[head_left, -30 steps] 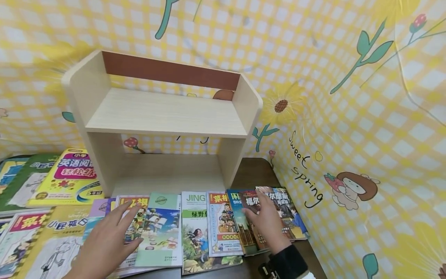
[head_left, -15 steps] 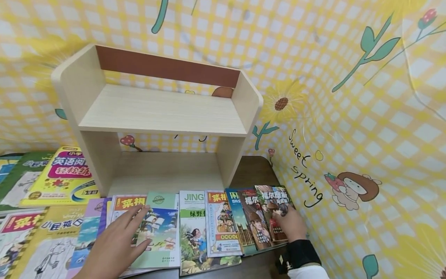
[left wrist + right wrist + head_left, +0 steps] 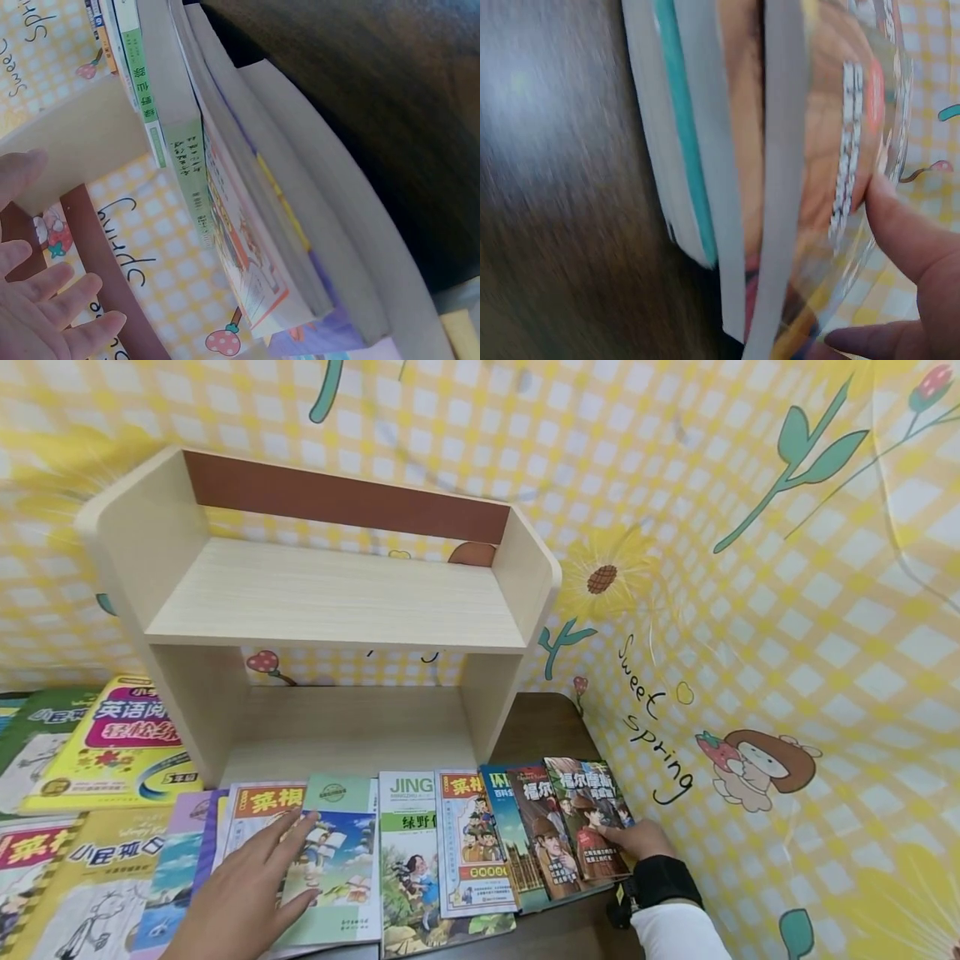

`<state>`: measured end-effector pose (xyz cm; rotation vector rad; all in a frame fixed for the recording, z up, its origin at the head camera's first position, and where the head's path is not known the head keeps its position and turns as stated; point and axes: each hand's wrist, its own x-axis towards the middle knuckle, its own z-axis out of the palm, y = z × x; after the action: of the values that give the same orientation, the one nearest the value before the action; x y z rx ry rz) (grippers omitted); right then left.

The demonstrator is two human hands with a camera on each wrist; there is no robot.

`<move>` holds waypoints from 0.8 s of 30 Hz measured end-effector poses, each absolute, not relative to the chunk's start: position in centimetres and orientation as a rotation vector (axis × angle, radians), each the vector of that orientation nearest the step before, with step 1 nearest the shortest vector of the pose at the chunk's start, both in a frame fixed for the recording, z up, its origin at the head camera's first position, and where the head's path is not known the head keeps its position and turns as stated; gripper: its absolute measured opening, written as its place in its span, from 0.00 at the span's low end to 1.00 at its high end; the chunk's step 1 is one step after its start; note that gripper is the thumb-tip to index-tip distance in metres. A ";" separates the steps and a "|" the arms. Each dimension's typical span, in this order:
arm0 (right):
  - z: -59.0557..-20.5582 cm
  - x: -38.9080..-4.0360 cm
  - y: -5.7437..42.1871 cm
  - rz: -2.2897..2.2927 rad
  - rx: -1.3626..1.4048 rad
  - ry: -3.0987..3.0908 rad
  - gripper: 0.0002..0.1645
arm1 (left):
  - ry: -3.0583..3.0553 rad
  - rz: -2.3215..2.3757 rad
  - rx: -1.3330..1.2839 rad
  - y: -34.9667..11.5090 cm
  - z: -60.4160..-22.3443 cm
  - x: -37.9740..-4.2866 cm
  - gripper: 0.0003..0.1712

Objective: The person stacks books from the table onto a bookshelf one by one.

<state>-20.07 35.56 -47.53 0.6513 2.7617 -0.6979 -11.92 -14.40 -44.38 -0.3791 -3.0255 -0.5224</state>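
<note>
Holding a book (image 3: 588, 814), right grip (image 3: 643, 840) lies partly hidden.

We are seeing the right hand (image 3: 647, 842) gripping a dark book (image 3: 588, 814) by its edge; left of the grip, other books (image 3: 476, 839) are overlapping, the left hand (image 3: 246, 887) is covering part of a green book (image 3: 347, 847), and a shelf (image 3: 337, 602) is standing behind.

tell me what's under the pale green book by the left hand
A book with a red title panel lies partly under the pale green book, its left part showing. The left hand blocks some of that; the covered part can't be seen.
</note>
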 end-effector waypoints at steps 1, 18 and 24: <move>-47.3 -20.1 35.5 -0.709 0.645 2.751 0.47 | -3.034 -0.521 -0.374 -14.4 -44.5 -11.9 0.54; -47.4 -21.3 36.0 -0.753 0.621 2.647 0.52 | -3.021 -0.525 -0.359 -14.1 -44.8 -11.7 0.52; -47.9 -21.3 36.3 -0.756 0.637 2.573 0.59 | -3.065 -0.555 -0.341 -13.9 -44.6 -11.6 0.51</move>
<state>-21.28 36.32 -47.85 0.6371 2.5730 -0.7563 -11.63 -13.86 -44.61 -0.3405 -3.0651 -0.5549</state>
